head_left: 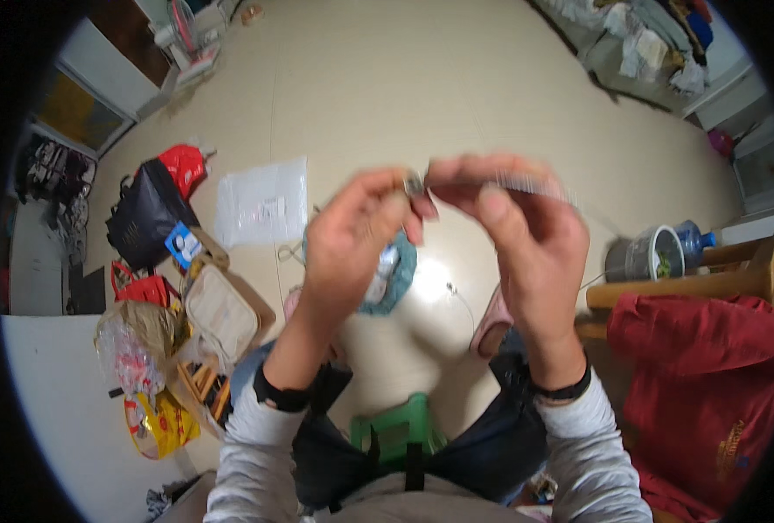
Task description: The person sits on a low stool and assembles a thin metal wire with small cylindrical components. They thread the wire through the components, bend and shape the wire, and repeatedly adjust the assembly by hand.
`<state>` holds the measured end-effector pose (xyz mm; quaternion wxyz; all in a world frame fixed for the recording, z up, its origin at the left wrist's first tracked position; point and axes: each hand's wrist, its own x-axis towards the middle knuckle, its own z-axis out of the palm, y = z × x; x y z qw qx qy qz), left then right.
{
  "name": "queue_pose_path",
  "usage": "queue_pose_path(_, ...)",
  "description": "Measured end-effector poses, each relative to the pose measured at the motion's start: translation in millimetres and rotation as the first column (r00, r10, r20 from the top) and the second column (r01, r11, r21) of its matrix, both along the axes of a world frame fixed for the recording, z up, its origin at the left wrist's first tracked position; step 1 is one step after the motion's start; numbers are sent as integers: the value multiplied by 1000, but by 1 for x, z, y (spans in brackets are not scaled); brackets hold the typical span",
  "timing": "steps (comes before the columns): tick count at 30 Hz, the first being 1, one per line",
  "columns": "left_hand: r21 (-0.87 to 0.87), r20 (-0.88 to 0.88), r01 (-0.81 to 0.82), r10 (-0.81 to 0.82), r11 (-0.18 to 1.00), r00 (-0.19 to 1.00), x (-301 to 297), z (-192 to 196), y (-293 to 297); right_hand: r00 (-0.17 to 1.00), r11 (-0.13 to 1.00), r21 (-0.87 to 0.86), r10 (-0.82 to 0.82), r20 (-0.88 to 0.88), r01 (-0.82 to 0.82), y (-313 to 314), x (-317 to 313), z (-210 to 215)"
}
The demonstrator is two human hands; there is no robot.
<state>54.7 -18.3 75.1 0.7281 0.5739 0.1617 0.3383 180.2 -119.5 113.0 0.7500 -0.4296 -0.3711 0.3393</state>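
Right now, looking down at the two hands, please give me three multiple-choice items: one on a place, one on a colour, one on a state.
1. Where does the clear plastic bag lie?
A. on the floor
B. on the stool
C. on the red cloth

2. What colour is the small stool between the knees?
A. blue
B. green
C. white

3. How are the left hand and right hand placed?
A. far apart
B. flat on the floor
C. raised, fingertips meeting on a small metal piece

Answers: 1 A, it lies flat on the beige floor; 2 B, its seat is green; 3 C, both pinch together at the piece.
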Motion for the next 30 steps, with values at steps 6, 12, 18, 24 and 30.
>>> queue_pose_path(6,-88,261,-201,217,976,941,-8,-8,53,996,974,-225,57,70,-40,11,37,-53)
queue_pose_path(12,311,73,-478,480,822,874,-39,-1,71,963,812,-583,178,201,-29,-1,81,-108)
queue_pose_path(18,321,-29,-509,545,799,838,-52,-26,88,884,616,-788,371,283,-6,-11,99,-165)
queue_pose_path(24,215,-46,-519,540,827,841,-88,-33,119,784,449,-892,573,238,-57,-13,97,-232)
queue_pose_path(30,153,-37,-536,546,831,837,-102,-45,126,572,266,-951,760,307,157,-29,90,-328)
